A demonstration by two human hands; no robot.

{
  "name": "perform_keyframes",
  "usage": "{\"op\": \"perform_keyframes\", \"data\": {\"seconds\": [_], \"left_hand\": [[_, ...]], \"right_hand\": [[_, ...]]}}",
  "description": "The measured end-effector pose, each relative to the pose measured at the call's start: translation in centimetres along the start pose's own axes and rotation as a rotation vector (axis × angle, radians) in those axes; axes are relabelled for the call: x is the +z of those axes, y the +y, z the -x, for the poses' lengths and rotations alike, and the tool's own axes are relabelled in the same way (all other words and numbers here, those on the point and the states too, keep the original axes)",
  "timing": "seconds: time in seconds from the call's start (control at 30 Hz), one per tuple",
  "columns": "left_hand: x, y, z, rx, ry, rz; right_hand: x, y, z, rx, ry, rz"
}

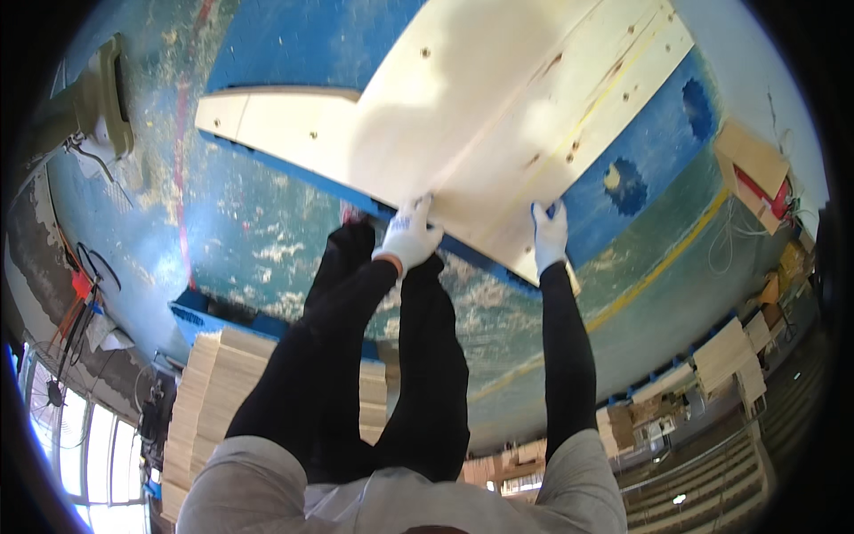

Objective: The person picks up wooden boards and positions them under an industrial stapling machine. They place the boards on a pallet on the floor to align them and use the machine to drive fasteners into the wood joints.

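Note:
A large pale plywood panel (463, 133) with a long arm at its left and several small dark-rimmed holes lies on a blue board (592, 218). My left hand (409, 238), in a white glove, grips the panel's near edge, one finger stretched over its top face. Further right, my right hand (550, 236), gloved in white with blue on the fingers, holds the panel's right edge near its corner. Fingertips under the wood are hidden. Both black-sleeved arms reach forward, the hands well apart.
Behind my legs stands a stack of cut wooden pieces (213, 392). An opened cardboard box (752, 173) sits at the far right, and a greenish machine part (107, 98) at the far left. The worn green floor (276, 236) carries a yellow line (654, 271).

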State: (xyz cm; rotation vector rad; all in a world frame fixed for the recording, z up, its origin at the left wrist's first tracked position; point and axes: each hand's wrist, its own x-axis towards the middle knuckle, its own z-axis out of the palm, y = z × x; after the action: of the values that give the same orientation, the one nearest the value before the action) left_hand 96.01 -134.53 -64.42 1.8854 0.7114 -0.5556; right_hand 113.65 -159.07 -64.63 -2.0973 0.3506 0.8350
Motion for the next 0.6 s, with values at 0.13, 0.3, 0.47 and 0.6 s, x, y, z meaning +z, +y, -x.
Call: {"op": "perform_keyframes", "data": {"seconds": [0.13, 0.3, 0.47, 0.6], "left_hand": [[-1.2, -1.0, 0.1, -0.076, -0.038, 0.003], [-1.2, -2.1, 0.8, -0.131, -0.012, 0.01], [0.5, -2.1, 0.7, -0.085, 0.055, -0.008], [1.7, -2.4, 0.6, -0.098, 0.076, -0.011]], "right_hand": [[-1.3, 0.4, 0.5, 0.044, 0.034, -0.044], [-0.9, 0.4, 1.7, -0.013, 0.084, 0.272], [-1.5, 1.1, 2.0, -0.067, 0.051, 0.445], [-1.4, 2.4, 2.1, -0.094, 0.052, 0.528]]}}
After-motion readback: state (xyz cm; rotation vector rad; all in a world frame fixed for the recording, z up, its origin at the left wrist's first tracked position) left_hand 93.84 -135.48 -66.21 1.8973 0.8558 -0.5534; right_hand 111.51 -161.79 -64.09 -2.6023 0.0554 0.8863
